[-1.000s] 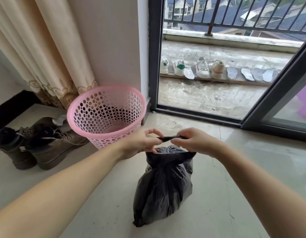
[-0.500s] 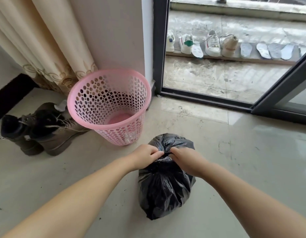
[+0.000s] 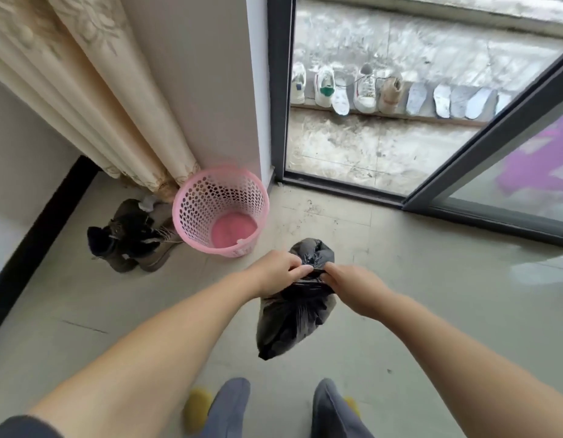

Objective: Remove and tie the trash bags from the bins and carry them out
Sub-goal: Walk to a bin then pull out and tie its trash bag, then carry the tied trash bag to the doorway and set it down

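Note:
A full black trash bag point(image 3: 293, 317) hangs in front of me above the grey floor, its bottom tilted toward me. My left hand point(image 3: 278, 268) and my right hand point(image 3: 348, 284) both pinch the gathered neck of the bag, close together, with a puff of loose plastic sticking up behind them. The pink perforated bin point(image 3: 221, 210) stands on the floor beyond my left hand, with no bag inside; its pink bottom shows.
A pair of dark boots point(image 3: 131, 238) lies left of the bin under a cream curtain point(image 3: 93, 90). A dark-framed glass door point(image 3: 495, 121) fills the right, with shoes point(image 3: 365, 88) and insoles lined up outside. My legs and yellow slippers point(image 3: 196, 409) are below.
The view has risen and pulled back from the floor, so bin and boots look farther away. The bag has come up off the floor with both hands still pinching its neck.

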### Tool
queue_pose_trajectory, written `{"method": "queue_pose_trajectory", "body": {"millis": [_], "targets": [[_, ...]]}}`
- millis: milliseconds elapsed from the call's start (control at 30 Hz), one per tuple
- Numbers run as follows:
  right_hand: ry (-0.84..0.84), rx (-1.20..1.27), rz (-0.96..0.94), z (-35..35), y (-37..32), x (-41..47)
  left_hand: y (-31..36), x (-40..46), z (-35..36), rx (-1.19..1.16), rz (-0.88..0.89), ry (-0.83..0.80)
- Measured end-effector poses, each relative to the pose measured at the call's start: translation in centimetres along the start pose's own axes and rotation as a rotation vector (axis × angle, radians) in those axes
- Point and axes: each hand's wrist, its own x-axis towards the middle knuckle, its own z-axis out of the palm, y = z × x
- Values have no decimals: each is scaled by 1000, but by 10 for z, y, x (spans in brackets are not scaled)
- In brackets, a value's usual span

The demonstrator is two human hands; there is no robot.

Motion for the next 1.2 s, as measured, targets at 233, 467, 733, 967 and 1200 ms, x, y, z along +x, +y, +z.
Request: {"method": "queue_pose_trajectory", "body": {"millis": [233, 467, 733, 967, 1200], "targets": [[64, 2, -49, -151, -69, -99, 115, -110, -118, 45, 11, 41], [153, -53, -71, -228, -96, -179, 200, -169, -170, 124, 50, 111], [252, -30, 67, -250, -102, -238, 241, -179, -177, 184, 192, 78], [395, 175, 335, -214, -124, -301, 275, -192, -154, 367, 414, -115], [515, 347, 712, -145, -145, -410, 344, -231, -77, 571, 725, -335]]}}
